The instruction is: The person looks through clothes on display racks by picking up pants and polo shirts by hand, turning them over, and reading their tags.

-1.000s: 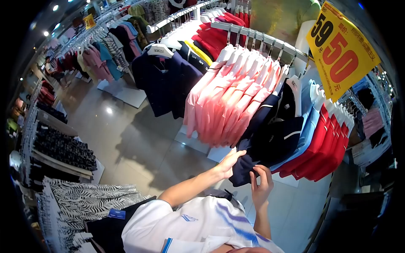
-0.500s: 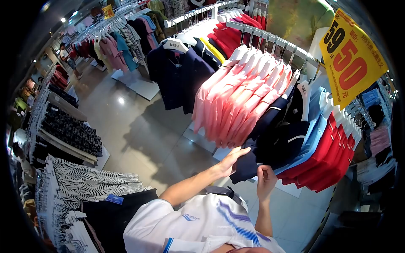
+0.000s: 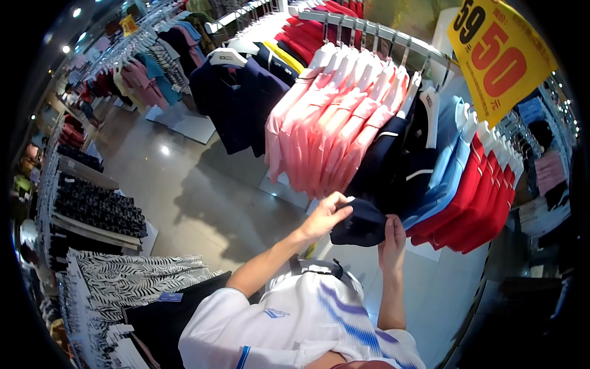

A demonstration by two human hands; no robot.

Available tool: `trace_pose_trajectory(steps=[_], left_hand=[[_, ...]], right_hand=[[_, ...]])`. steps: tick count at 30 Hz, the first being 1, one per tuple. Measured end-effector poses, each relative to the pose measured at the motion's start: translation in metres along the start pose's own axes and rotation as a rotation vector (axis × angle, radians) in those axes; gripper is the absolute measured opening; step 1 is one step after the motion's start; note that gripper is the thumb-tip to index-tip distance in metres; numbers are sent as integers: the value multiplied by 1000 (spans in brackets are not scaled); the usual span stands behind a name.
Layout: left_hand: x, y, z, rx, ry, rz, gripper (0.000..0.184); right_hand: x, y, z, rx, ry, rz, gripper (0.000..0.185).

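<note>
A dark navy shirt (image 3: 364, 224) hangs on the rack between pink shirts and light blue ones. My left hand (image 3: 324, 217) pinches the left side of its lower edge, thumb on top of the cloth. On the opposite side, the fingers of my right hand (image 3: 392, 238) are closed on the same hem. The lower part of the garment is spread between both hands and pulled toward me. A white hanger (image 3: 430, 117) stands just behind it, beside other dark cloth.
Pink shirts (image 3: 322, 135) hang to the left, light blue shirts (image 3: 437, 187) and red shirts (image 3: 464, 209) to the right. A yellow price sign (image 3: 501, 61) is above the rack. Zebra-patterned clothes (image 3: 138, 277) stand at lower left. A person (image 3: 89, 114) is far back.
My hands have moved farther apart, the right one shifting rightward, and the navy hem is now spread wider between them. The whole view has shifted, so the racks appear higher and more left.
</note>
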State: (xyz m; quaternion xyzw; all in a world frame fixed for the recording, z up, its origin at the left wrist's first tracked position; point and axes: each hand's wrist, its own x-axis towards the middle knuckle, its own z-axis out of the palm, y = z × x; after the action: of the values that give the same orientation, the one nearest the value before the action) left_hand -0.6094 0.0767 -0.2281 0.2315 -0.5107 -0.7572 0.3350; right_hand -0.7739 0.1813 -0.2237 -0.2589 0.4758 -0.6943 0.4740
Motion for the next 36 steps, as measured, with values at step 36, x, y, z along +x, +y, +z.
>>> trace_pose_trajectory(steps=[36], left_hand=[[69, 115, -22, -125, -349, -68, 14]], right_hand=[[37, -120, -70, -748, -404, -31, 27]])
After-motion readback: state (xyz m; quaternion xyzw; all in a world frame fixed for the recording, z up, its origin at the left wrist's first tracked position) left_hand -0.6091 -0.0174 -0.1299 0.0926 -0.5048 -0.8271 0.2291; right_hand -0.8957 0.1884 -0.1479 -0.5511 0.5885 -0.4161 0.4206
